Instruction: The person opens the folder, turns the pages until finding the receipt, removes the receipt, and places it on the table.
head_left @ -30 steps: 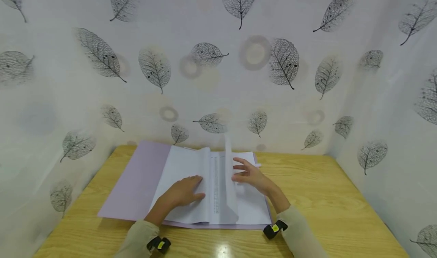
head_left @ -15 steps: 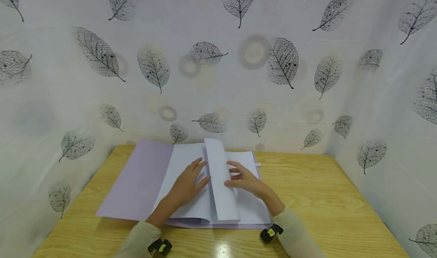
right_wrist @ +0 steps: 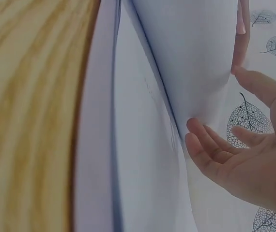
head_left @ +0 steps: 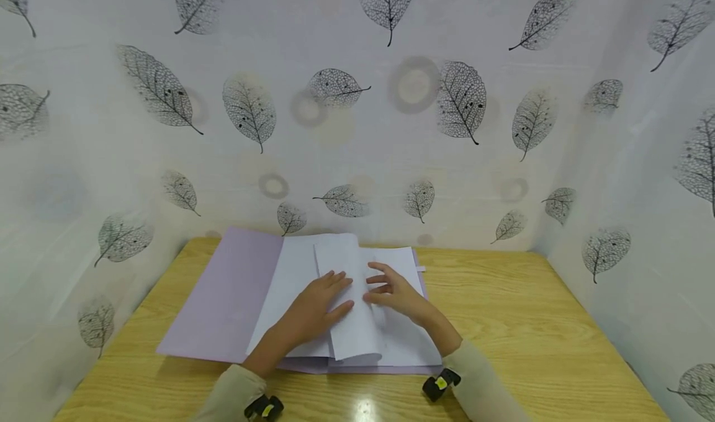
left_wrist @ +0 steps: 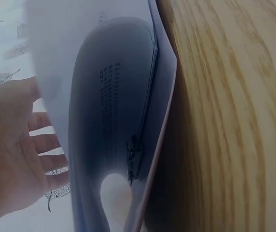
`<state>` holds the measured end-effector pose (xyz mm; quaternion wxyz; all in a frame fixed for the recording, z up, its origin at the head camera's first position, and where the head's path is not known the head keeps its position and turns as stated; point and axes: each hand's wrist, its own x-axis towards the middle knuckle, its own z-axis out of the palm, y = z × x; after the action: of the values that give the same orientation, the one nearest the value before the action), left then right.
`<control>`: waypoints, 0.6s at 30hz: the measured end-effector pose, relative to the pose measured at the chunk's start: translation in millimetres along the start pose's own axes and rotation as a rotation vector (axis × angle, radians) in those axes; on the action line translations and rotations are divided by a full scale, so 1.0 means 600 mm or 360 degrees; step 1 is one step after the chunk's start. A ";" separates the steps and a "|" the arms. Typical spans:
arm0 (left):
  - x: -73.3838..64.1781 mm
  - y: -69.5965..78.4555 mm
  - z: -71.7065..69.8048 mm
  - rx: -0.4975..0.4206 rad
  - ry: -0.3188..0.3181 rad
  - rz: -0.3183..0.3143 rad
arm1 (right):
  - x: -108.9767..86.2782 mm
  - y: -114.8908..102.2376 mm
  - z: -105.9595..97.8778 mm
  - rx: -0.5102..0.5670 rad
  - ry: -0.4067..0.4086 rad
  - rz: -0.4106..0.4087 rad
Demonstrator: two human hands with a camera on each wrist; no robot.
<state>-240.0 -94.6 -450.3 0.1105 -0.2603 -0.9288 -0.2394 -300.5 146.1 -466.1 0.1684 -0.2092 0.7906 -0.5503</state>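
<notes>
A light purple folder (head_left: 223, 298) lies open on the table, white sheets on both sides. One white sheet (head_left: 357, 332) is bent over in a curve toward the left side. My left hand (head_left: 310, 310) rests on this sheet with fingers spread. To its right, my right hand (head_left: 399, 295) has its fingers loosely extended, their tips at the sheet's curved fold. In the right wrist view those fingertips (right_wrist: 191, 125) meet the bent paper. Rows of print (left_wrist: 110, 96) and a dark metal clip (left_wrist: 133, 159) show inside the curled paper in the left wrist view.
The wooden table (head_left: 514, 335) extends to both sides of the folder. A pale curtain (head_left: 357, 143) with dark leaf prints surrounds the table at the back and sides. A small white tab (head_left: 421, 269) sticks out at the folder's right edge.
The sheet has swung from standing upright on the right over to the left. My left hand lifted off the left pages and now lies on it; my right hand followed slightly leftward.
</notes>
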 end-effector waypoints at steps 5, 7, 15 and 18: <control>0.001 -0.003 -0.001 -0.0002 -0.0017 -0.0021 | 0.002 0.000 0.003 0.0063 0.0066 -0.0037; 0.002 -0.004 -0.001 0.0017 -0.0007 -0.0004 | 0.003 0.001 0.003 0.0083 0.0080 -0.0054; 0.002 -0.008 -0.002 0.0191 0.0029 -0.0058 | 0.002 0.002 0.005 0.0092 0.0061 -0.0142; 0.000 -0.008 -0.003 0.0240 -0.0003 -0.0168 | 0.003 0.001 0.006 0.0094 0.0054 -0.0157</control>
<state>-242.5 -99.0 -450.3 0.1160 -0.2023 -0.9567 -0.1741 -300.4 142.3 -468.3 0.1338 -0.2334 0.7655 -0.5845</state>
